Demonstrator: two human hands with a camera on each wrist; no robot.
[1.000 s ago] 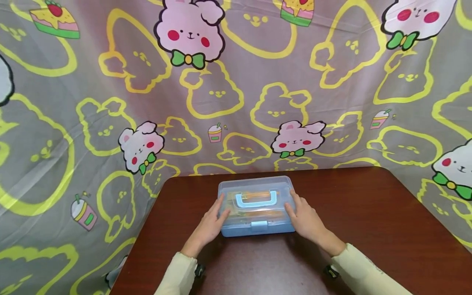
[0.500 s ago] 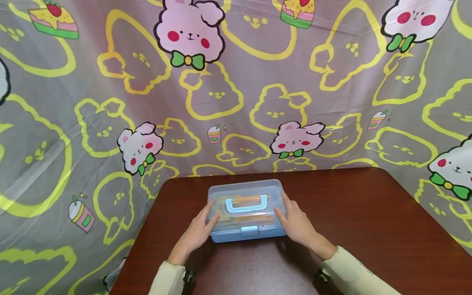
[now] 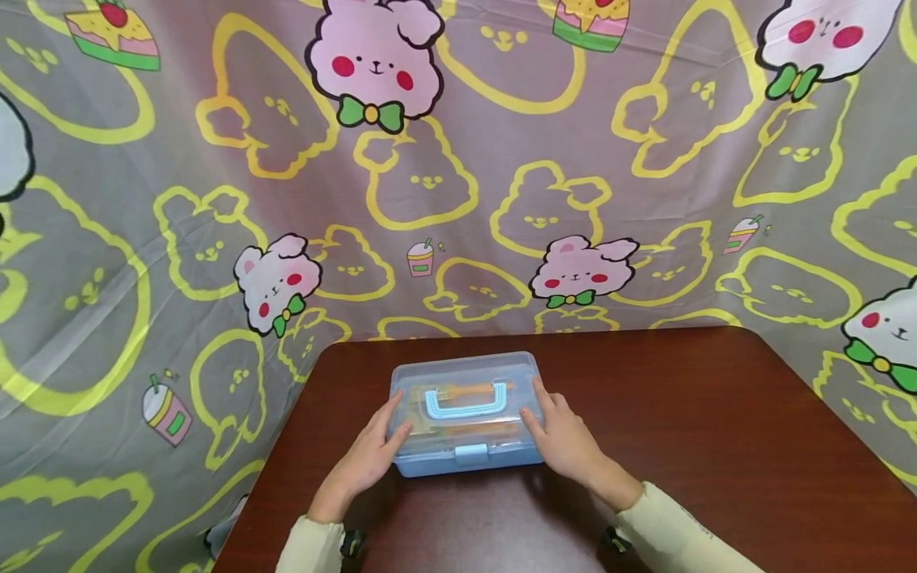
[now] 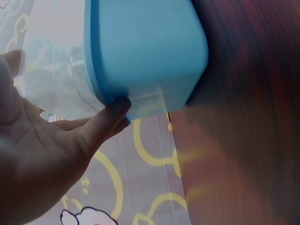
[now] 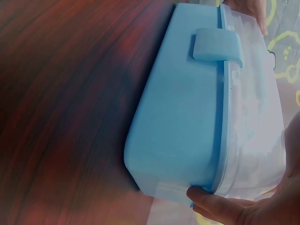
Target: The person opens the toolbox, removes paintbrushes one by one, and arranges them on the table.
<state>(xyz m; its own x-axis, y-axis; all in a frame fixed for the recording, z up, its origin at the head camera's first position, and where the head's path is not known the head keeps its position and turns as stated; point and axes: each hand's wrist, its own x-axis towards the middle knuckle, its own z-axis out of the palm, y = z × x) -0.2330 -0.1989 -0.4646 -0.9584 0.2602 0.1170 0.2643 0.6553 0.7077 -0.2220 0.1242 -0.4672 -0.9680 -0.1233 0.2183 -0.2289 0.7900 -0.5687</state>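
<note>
At nine and three o'clock of the closed storage box [image 3: 466,426], left hand [image 3: 367,452] and right hand [image 3: 564,438], partly spread, are gripping its ends; release is apparently pending.

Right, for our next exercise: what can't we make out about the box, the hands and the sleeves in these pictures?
Contents of the box: head view, blurred by the cloudy lid; orange shapes show, unidentifiable.
Box's underside: every view, hidden against the table.
Left hand: right wrist view, partly cut off by the top edge.
Sleeves: head view, cut off by the bottom edge.
</note>
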